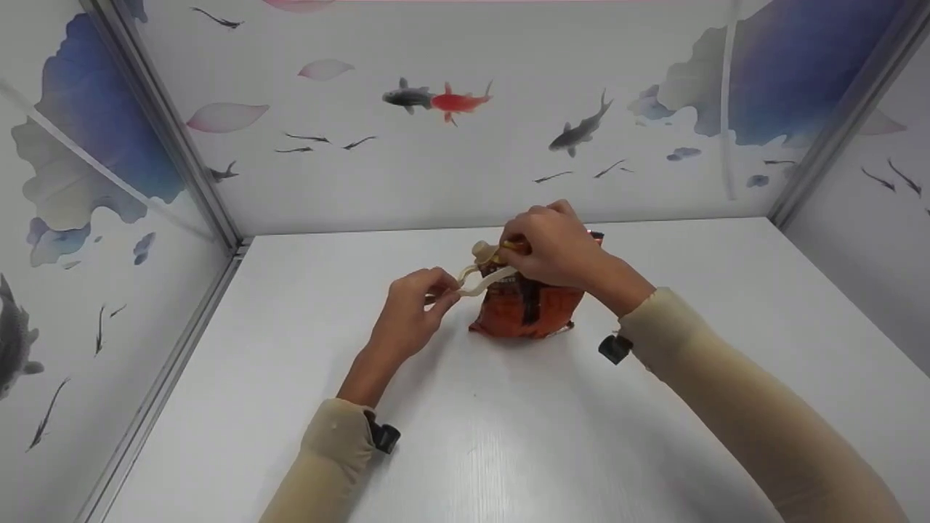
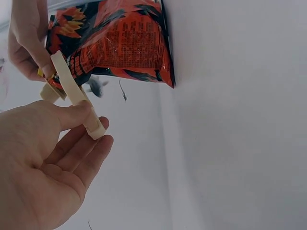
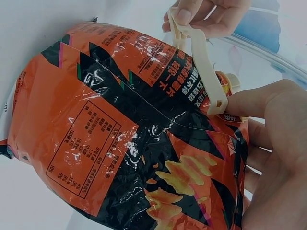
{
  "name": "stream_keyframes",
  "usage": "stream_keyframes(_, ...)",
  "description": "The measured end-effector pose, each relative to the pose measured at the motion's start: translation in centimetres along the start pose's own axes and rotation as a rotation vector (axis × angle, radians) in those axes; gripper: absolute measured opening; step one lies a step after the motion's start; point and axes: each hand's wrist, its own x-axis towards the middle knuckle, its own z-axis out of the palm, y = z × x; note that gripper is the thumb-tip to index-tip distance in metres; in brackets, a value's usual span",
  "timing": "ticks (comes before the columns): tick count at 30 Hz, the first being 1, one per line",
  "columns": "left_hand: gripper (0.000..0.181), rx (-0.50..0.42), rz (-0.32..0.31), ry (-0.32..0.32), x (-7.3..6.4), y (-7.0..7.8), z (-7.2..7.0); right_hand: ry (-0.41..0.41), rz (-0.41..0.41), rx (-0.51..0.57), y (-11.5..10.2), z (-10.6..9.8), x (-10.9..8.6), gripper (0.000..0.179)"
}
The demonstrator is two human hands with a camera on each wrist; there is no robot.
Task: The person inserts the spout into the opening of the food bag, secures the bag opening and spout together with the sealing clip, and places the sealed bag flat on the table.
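Note:
An orange and black snack bag [image 1: 501, 312] stands on the table, its printed back facing the right wrist camera. Beside its top is a cream plastic bag clip [image 3: 204, 60] with two long arms spread apart and a round spout cap [image 3: 233, 82]. My left hand [image 1: 410, 309] pinches the end where the arms meet, between thumb and fingers. At the bag's upper part, my right hand [image 1: 552, 247] grips the top edge, its thumb right by the free end of one clip arm. The right palm hides part of that edge in the head view.
The white table [image 1: 472, 436] has a white back panel [image 1: 472, 181] printed with fish and petals. Side panels rise left and right, with metal frame rails [image 1: 174, 131] at the corners. A small black camera [image 1: 385, 437] sits at the left cuff, another [image 1: 615, 349] at the right.

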Motion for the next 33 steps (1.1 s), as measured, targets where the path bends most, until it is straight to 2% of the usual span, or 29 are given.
stream_keyframes(12, 0.011, 0.007, 0.002, 0.062, 0.2, 0.6, 0.5, -0.014, 0.015, 0.016, 0.0, 0.0, 0.2, 0.015)
stream_keyframes(26, 0.012, 0.036, 0.038, 0.109, 0.4, 1.0, 1.1, 0.009, 0.002, 0.012, 0.1, 0.0, 0.1, 0.015)
stream_keyframes(33, 0.011, 0.027, 0.023, 0.128, 0.3, 1.0, 1.3, -0.002, 0.013, 0.008, 0.0, 0.1, 0.2, 0.015)
